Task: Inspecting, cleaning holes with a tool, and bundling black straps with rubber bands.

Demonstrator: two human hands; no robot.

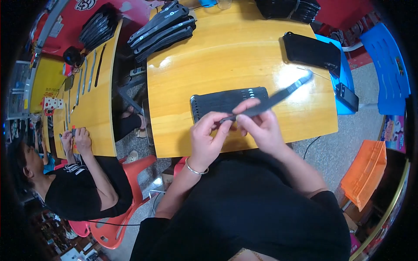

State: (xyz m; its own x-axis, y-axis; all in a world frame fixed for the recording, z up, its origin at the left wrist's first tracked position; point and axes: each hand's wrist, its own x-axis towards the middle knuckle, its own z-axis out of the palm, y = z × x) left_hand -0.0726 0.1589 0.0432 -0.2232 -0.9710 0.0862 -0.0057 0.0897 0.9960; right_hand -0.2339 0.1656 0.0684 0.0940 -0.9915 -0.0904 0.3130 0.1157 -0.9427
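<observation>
Both my hands are raised over the near edge of the yellow table (174, 104), gripping one flat dark strap (283, 94). My left hand (208, 137) pinches its near end between thumb and fingers. Further along, my right hand (263, 130) has thumb and fingers closed on the same strap. From there the strap slants up to the right, its rounded far end bearing pale markings and catching the light. Just beyond my hands lies a block of black straps (222, 101) side by side, with pale spots near its right end. My fingers partly cover that block.
Stacked dark straps (163, 32) lie at the far left, more (289, 8) at the far right. A black flat case (312, 53) overhangs the right edge near a blue seat (347, 80) and phone (347, 96). Left, a co-worker's hands (78, 139) hover over another table (102, 104).
</observation>
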